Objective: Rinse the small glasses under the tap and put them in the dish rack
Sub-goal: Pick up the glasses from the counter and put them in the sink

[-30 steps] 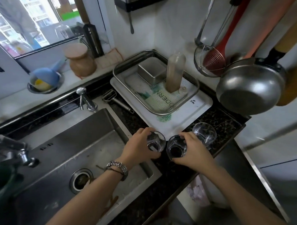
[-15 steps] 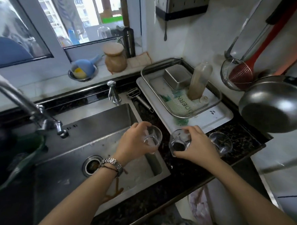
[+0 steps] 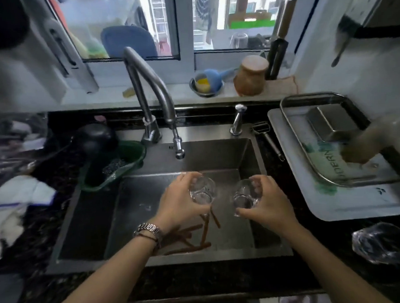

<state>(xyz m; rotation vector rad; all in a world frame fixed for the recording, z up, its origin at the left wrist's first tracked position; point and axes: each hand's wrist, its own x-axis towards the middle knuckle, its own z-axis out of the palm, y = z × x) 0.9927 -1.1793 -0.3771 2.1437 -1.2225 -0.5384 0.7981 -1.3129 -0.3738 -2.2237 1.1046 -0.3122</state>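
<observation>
Left hand [image 3: 177, 199]: gripping a small clear glass [image 3: 202, 189] from its left side, fingers [image 3: 188, 174] curling over the rim, holding it above the sink [image 3: 249, 153] basin, below and slightly right of the tap [image 3: 178, 150] spout.
Right hand [image 3: 268, 200]: gripping a second small glass [image 3: 245, 194] from its right side, fingers curling around the wall, thumb lying under the base, holding it over the basin just right of the first.
Glasses: hanging side by side, near each other without touching, both tilting.
Third glass [image 3: 382, 245]: sitting on the dark bench [image 3: 223, 281] at the lower right, well apart from both hands; too blurred for telling how it is standing.
Tap: showing no visible stream at the spout.
Dish rack [image 3: 291, 124]: sitting on a white tray [image 3: 348, 208] to the right of the sink, carrying a steel box [image 3: 330, 122] and a blurred bottle [image 3: 372, 141].
Sink floor: carrying several brown strips [image 3: 191, 246] under the left wrist.
Wrist: wearing a metal watch [image 3: 148, 230] on the left arm.
Sill: holding a brown jar [image 3: 250, 77] and a small bowl with a blue scoop [image 3: 210, 78].
</observation>
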